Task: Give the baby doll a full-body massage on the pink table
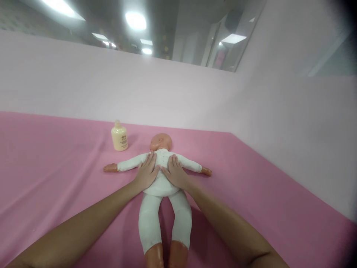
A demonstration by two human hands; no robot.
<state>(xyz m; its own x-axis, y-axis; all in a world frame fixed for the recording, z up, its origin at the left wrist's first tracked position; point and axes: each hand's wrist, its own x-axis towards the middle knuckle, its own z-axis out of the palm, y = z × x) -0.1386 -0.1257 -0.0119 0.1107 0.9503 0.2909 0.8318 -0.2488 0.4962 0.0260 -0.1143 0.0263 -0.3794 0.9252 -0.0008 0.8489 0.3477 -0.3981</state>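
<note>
A plastic baby doll in a white cloth bodysuit lies flat on a pink cloth-covered surface, arms stretched out to both sides, head pointing away from the camera; the left hand rests flat on the doll's torso, fingers extended and close together; the right hand lies just beside it on the same torso, fingers likewise flat, thumbs nearly meeting; a small cream-coloured plastic bottle stands upright near the doll's head, on its left as seen, apart from it.

Left hand and right hand flat on doll, bottle beside
</note>
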